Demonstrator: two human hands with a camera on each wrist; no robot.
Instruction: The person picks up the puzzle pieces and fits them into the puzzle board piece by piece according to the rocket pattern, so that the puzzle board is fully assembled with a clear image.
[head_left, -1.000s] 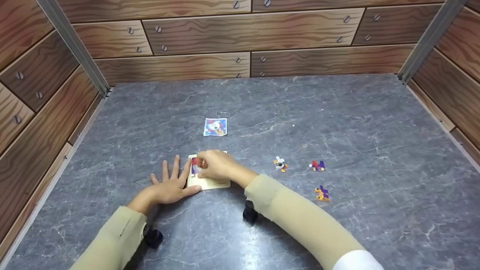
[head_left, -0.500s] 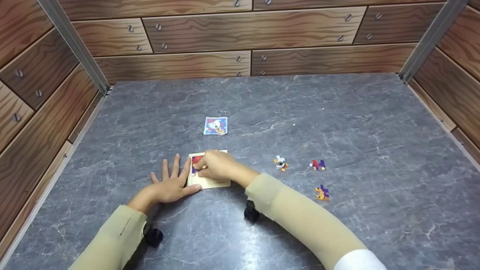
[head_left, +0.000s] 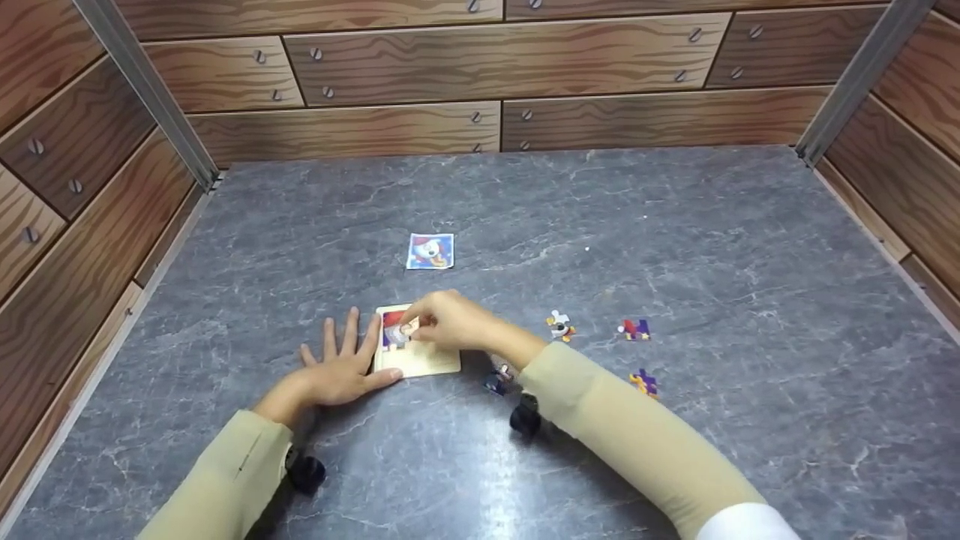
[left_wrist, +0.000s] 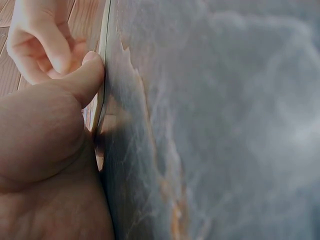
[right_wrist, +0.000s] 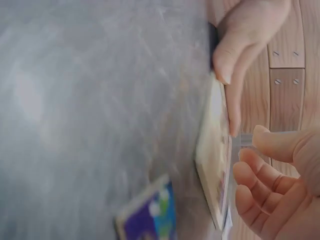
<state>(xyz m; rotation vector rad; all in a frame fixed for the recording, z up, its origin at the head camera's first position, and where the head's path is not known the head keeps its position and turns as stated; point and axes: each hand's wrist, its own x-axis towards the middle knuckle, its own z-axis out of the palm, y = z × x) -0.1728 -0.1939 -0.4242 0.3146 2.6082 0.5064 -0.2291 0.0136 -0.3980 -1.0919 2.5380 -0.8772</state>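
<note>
Right hand has shifted right over the tray, fingers loosely bent, empty; tray and inset piece sit nearer the left edge of the table, left hand spread against tray; piece looks light, stiff, probably slick, so pinch by its edges.

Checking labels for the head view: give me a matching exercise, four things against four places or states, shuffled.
Things:
1. picture card
2. left hand
3. right hand
4. red-and-purple puzzle piece

Places or states:
A. over the cream board
B. lying well to the right of the board, apart from it
C. lying beyond the board, on the far side from the person
D. spread out at the board's left edge

Pairs: 1-C, 2-D, 3-A, 4-B
</note>
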